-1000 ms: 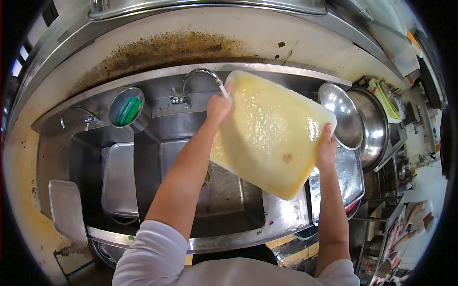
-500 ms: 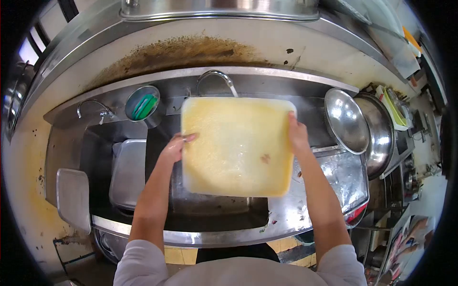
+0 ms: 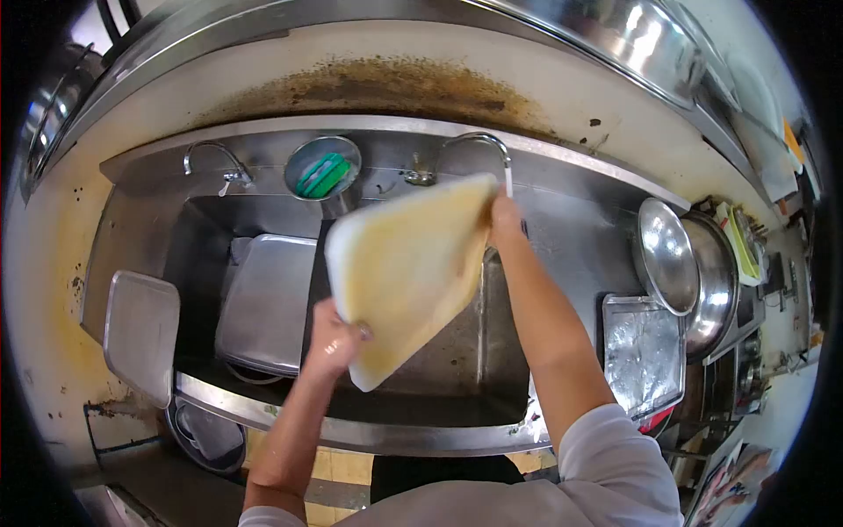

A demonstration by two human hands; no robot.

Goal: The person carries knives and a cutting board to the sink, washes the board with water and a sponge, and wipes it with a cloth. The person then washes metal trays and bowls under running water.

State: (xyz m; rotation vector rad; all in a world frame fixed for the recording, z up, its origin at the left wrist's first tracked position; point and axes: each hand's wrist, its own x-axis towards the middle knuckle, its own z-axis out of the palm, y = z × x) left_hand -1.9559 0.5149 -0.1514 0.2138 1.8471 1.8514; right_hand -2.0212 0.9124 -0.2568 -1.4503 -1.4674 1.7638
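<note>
Fingers of our left hand (image 3: 335, 338) and right hand (image 3: 505, 220) grasp opposite ends of a pale-yellow, round-cornered rectangular slab (image 3: 408, 263). Half a second ago we held it squarely; now it slants between them, the curved chrome faucet (image 3: 479, 136) just beyond our right fingers.

left hand (image 3: 335, 338): gripping, nearer the body | right hand (image 3: 507, 220): gripping, farther forward | right arm (image 3: 558, 338): extended
</note>
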